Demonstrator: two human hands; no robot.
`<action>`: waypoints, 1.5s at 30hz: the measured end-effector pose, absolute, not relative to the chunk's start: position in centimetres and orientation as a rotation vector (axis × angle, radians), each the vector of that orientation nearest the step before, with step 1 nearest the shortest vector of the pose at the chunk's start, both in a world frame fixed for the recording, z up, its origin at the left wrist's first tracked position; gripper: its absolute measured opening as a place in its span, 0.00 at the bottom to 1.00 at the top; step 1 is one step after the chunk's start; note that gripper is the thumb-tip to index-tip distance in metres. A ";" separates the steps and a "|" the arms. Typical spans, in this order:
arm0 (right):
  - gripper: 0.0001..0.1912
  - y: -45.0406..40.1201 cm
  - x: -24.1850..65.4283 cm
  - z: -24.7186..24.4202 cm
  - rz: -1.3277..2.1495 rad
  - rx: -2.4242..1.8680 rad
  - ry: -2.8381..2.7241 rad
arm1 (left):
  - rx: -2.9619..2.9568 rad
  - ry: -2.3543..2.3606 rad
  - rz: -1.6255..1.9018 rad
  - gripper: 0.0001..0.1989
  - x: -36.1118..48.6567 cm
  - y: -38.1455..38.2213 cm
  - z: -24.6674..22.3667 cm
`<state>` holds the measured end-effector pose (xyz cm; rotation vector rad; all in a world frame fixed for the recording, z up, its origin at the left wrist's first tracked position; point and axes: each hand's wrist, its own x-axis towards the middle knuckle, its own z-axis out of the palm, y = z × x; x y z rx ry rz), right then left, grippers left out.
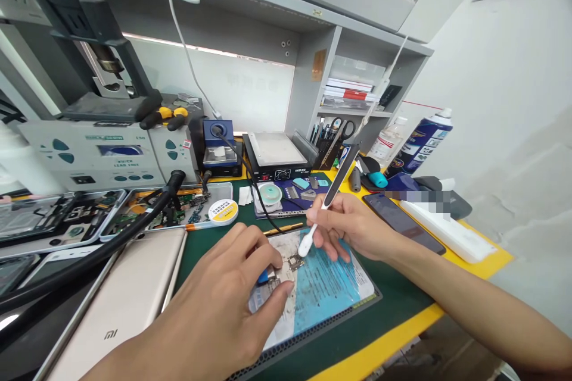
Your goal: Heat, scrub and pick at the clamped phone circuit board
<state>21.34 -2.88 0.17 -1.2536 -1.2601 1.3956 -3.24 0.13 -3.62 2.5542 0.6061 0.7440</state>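
Small PCB ctr frame, on blue/white sheet. White/dk brush head just above/at PCB, contact unclear. R hand, right of ctr, grasping brush handle. L hand, lower ctr, fingers curled at blue item; can't tell if gripped. Gold MI phone lower left; grey Quick station mid-left; dk phone mid-right.
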 end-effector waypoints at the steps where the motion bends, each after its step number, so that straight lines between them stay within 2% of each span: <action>1: 0.19 -2.9 21.4 0.1 1.389 -1.254 -1.260 | 2.556 0.606 0.751 0.04 -3.2 0.1 -3.6; 45: 0.17 -2.9 21.3 -0.4 1.357 -1.239 -1.222 | 2.531 0.591 0.782 0.02 -3.2 0.2 -3.8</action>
